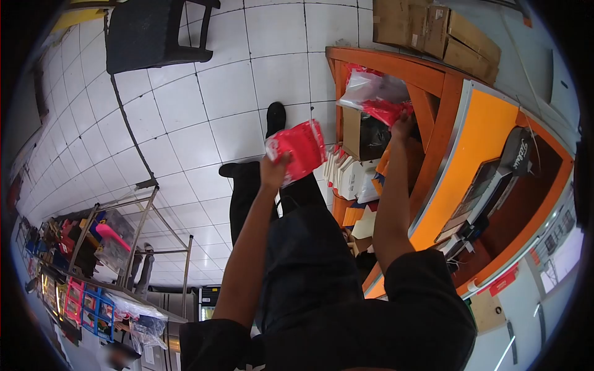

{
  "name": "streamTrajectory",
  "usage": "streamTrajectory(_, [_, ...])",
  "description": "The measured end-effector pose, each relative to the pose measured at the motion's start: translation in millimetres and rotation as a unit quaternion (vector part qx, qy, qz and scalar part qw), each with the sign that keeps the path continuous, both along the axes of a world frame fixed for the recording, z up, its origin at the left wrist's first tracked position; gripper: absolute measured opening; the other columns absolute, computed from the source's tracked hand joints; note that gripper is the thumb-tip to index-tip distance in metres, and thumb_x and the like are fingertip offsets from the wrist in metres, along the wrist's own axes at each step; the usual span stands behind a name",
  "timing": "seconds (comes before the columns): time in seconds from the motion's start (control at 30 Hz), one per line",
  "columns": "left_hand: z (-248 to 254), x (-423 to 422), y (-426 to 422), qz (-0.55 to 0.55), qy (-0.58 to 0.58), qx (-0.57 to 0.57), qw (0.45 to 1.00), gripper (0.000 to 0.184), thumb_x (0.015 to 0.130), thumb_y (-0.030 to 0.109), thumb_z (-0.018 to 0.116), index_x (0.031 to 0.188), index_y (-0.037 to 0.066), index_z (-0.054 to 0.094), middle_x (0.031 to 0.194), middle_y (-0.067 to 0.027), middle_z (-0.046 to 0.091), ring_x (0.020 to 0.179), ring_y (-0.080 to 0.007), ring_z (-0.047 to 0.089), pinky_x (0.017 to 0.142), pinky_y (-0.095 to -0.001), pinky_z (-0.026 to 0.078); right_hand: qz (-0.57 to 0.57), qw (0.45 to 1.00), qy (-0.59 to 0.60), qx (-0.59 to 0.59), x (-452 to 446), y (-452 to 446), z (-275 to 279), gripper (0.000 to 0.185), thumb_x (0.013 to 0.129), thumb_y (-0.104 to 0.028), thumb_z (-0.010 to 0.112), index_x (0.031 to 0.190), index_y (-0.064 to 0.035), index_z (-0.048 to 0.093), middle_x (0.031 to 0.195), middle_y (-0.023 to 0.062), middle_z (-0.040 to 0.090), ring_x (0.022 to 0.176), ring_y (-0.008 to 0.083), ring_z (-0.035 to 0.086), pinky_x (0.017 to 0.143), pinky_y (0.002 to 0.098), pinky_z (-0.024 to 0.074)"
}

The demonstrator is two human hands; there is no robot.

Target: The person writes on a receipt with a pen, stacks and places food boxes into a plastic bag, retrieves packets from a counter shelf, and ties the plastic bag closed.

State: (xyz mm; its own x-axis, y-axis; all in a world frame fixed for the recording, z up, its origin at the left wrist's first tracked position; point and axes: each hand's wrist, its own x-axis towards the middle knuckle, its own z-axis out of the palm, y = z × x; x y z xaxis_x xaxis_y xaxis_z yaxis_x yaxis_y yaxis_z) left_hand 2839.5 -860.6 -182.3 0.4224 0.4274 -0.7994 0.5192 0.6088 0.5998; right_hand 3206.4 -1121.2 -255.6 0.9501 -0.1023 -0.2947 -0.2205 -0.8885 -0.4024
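Note:
My left hand (275, 171) is closed on the edge of a flat red plastic packet (298, 148), held up over the tiled floor in front of my legs. My right hand (402, 125) reaches into the open shelf of an orange wooden counter (436, 86). Its fingers are closed on a red plastic bag (385, 111), which lies beside clear plastic (368, 89) on the shelf. Just below that plastic stands an open cardboard box (352, 133) with dark contents. White stacked paper items (346, 176) sit lower in the counter.
Cardboard boxes (427, 28) are piled beyond the counter. A dark plastic stool (145, 37) stands on the white tiles at upper left. A metal-framed rack (151, 213) and cluttered goods are at lower left. A black device (495, 191) occupies the counter's other side.

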Motion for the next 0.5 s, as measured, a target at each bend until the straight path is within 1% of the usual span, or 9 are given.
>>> streamTrajectory(0.07, [-11.6, -47.5, 2.4, 0.079, 0.003, -0.042, 0.996, 0.026, 0.096, 0.024, 0.071, 0.103, 0.0, 0.07, 0.091, -0.0048, 0.073, 0.083, -0.0134, 0.068, 0.077, -0.0321, 0.054, -0.007, 1.0, -0.021, -0.014, 31.2, 0.0, -19.2, 0.045, 0.105, -0.043, 0.047, 0.125, -0.0055, 0.06, 0.111, 0.0132, 0.068, 0.101, 0.027, 0.065, 0.08, 0.0369, 0.0533])
streamTrajectory(0.13, [12.2, -81.5, 21.1, 0.12, 0.043, -0.069, 0.989, 0.027, 0.096, 0.023, 0.071, 0.107, -0.001, 0.069, 0.095, -0.0064, 0.073, 0.084, -0.0137, 0.068, 0.079, -0.0311, 0.054, -0.02, 0.999, -0.039, -0.013, 55.8, 1.3, -39.3, 0.038, 0.104, -0.04, 0.049, 0.122, -0.0077, 0.06, 0.107, 0.0119, 0.067, 0.095, 0.0259, 0.065, 0.077, 0.0363, 0.0531])
streamTrajectory(0.17, [21.1, -96.3, 26.3, 0.18, 0.042, -0.09, 0.979, 0.028, 0.096, 0.022, 0.07, 0.113, 0.0, 0.067, 0.098, -0.0067, 0.072, 0.085, -0.0139, 0.068, 0.079, -0.0313, 0.055, -0.031, 0.998, -0.045, -0.003, 64.0, -0.8, -48.7, 0.035, 0.103, -0.038, 0.05, 0.12, -0.0089, 0.06, 0.106, 0.0112, 0.067, 0.093, 0.0254, 0.065, 0.075, 0.0359, 0.053])
streamTrajectory(0.27, [58.1, -148.8, 45.4, 0.197, 0.084, -0.056, 0.975, 0.031, 0.097, 0.021, 0.069, 0.119, 0.0, 0.064, 0.103, -0.0072, 0.071, 0.089, -0.0144, 0.068, 0.081, -0.0316, 0.056, -0.104, 0.98, -0.037, 0.167, 77.1, 10.1, -79.3, 0.025, 0.102, -0.033, 0.054, 0.115, -0.0123, 0.059, 0.101, 0.0092, 0.065, 0.085, 0.0237, 0.065, 0.069, 0.035, 0.0527])
streamTrajectory(0.33, [92.7, -159.3, 55.6, 0.255, 0.056, -0.024, 0.965, 0.032, 0.097, 0.021, 0.07, 0.12, 0.0, 0.063, 0.107, -0.0072, 0.07, 0.093, -0.0145, 0.068, 0.082, -0.0316, 0.055, -0.123, 0.928, -0.012, 0.351, 54.2, 34.6, -97.5, 0.019, 0.1, -0.03, 0.056, 0.111, -0.0145, 0.059, 0.098, 0.0079, 0.065, 0.079, 0.0227, 0.065, 0.066, 0.0343, 0.0525])
streamTrajectory(0.37, [98.3, -177.0, 53.3, 0.277, 0.059, -0.019, 0.959, 0.034, 0.097, 0.021, 0.07, 0.122, 0.0, 0.062, 0.109, -0.0079, 0.07, 0.095, -0.0157, 0.068, 0.084, -0.0321, 0.055, -0.088, 0.907, 0.044, 0.409, 28.9, 47.8, -98.6, 0.015, 0.1, -0.028, 0.058, 0.109, -0.0157, 0.059, 0.096, 0.0072, 0.064, 0.077, 0.0221, 0.064, 0.064, 0.034, 0.0524])
streamTrajectory(0.43, [131.5, -190.1, 49.4, 0.358, 0.039, -0.015, 0.933, 0.034, 0.098, 0.02, 0.068, 0.124, -0.001, 0.06, 0.113, -0.0086, 0.069, 0.097, -0.0171, 0.068, 0.086, -0.0335, 0.055, 0.057, 0.903, 0.248, 0.346, -69.9, 101.4, -75.4, 0.028, 0.1, -0.024, 0.058, 0.124, -0.011, 0.06, 0.115, 0.0044, 0.063, 0.093, 0.0189, 0.064, 0.073, 0.0336, 0.0518])
streamTrajectory(0.47, [155.1, -192.8, 47.4, 0.402, -0.011, 0.0, 0.916, 0.036, 0.099, 0.018, 0.066, 0.127, -0.002, 0.057, 0.117, -0.0103, 0.067, 0.1, -0.0183, 0.068, 0.087, -0.0344, 0.056, 0.148, 0.88, 0.331, 0.308, -120.3, 130.0, -62.1, 0.035, 0.1, -0.023, 0.058, 0.132, -0.0087, 0.06, 0.125, 0.003, 0.063, 0.1, 0.0173, 0.063, 0.078, 0.0334, 0.0516])
streamTrajectory(0.5, [177.2, -199.4, 44.1, 0.43, -0.027, 0.013, 0.902, 0.037, 0.099, 0.016, 0.066, 0.129, -0.002, 0.056, 0.121, -0.0115, 0.066, 0.103, -0.0186, 0.068, 0.088, -0.0339, 0.056, 0.159, 0.775, 0.477, 0.383, -186.7, 186.0, 44.4, 0.042, 0.101, -0.028, 0.059, 0.138, -0.0096, 0.054, 0.128, 0.004, 0.062, 0.108, 0.0177, 0.064, 0.084, 0.0341, 0.0532])
